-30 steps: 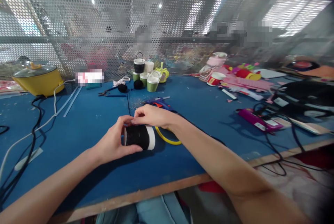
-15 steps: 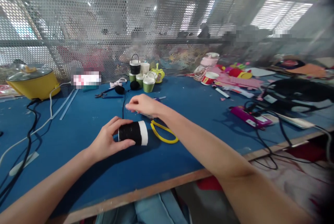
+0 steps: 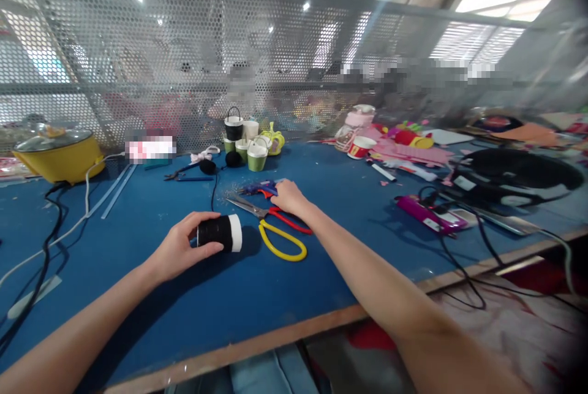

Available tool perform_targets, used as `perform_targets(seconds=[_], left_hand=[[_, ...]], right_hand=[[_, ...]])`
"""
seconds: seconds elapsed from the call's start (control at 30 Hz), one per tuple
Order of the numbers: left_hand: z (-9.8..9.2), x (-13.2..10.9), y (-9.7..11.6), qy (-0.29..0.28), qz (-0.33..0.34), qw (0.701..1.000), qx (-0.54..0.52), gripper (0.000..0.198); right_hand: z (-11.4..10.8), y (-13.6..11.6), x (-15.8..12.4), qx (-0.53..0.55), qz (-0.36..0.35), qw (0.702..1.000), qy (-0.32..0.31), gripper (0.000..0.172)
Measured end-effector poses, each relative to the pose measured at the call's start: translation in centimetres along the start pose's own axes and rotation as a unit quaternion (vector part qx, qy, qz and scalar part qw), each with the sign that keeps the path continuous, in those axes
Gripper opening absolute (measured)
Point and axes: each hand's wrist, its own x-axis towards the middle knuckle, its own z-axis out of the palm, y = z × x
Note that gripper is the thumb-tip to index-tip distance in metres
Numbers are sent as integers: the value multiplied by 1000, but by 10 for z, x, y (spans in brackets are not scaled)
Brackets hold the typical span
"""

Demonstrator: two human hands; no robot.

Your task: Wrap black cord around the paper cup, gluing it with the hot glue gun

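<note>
Two hands in play here, and the left hand [image 3: 177, 250] has the thing that matters: a small cup [image 3: 220, 233] lying on its side on the blue bench [image 3: 138, 210], just left of the scissors [image 3: 263, 213]. The left hand is wrapped round the dark end, thumb underneath and fingers over the top, in a loose hold. The cup is mostly covered in black, with a plain white band at the end pointing right. I'd guess it's paper, so really light and thin-walled, and easy to dent if you squeeze. The black wrap looks matte, so probably not slippery. I'd hold it round the barrel with gentle pressure, or nearer an end where it should be stiffer. The right hand [image 3: 287, 197] is stretched out to the blue glue gun [image 3: 258, 188], fingers curled on or against it. I honestly can't tell from this angle if it's actually gripping.
</note>
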Motion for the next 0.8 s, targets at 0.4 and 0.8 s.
perform_targets(seconds=[0.4,0.8], left_hand=[[-11,4,-2,-27,-70,992,-97,49],[-17,4,-3,-18,-100,994,-36,48]], right_hand=[[-40,-27,-61,197,-112,968,-107,15],[-44,-37,-104,106,-186,971,-103,23]])
